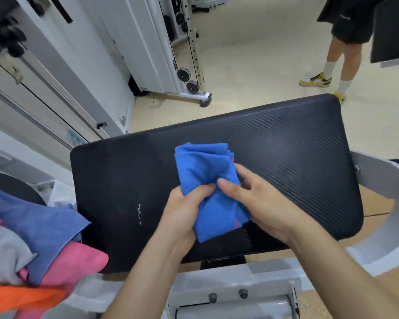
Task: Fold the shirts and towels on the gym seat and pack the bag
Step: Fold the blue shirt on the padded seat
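Your left hand (184, 210) bunches the near end of the blue towel (203, 164) in curled fingers, and your right hand (260, 201) pinches its right edge between thumb and fingers. The towel lies at the middle of the gym seat (286, 146), stacked layers showing at its far end. That bunching is the danger: lift from the crumpled end and the layers will likely slide apart, undoing the fold. Swing left carelessly and it could snag the loose pile (44, 226) beside the seat.

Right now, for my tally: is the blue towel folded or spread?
Folded: the blue towel shows stacked layers at its far edge; left hand and right hand grip it.
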